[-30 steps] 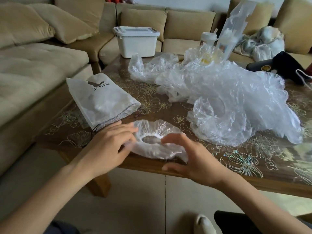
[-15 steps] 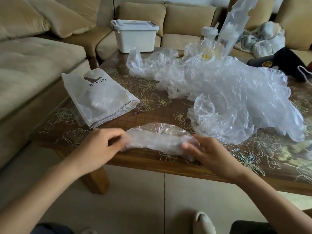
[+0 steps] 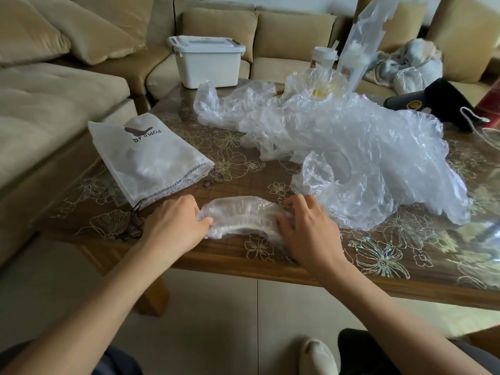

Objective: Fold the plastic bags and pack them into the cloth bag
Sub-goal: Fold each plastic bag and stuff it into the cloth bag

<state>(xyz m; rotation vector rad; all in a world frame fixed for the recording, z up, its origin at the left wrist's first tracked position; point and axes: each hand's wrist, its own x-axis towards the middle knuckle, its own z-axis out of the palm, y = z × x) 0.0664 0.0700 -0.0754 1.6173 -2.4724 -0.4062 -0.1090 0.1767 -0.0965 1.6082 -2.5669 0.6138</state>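
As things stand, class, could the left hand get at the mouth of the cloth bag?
Probably yes: the left hand lies right beside the stitched mouth of the cloth bag, with nothing blocking. It grips the folded plastic bag, so it would carry that or let go first.

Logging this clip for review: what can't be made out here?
Head view only.
- Cloth bag: contents hazy through the fabric.
- Pile of plastic bags: count lost in overlapping clear film.
- Right hand: its own back hides the grip on the folded bag.
- Red thing: cut by right edge.

Both hands [image 3: 173, 226] [image 3: 311, 234] on plastic bag [image 3: 243, 215]
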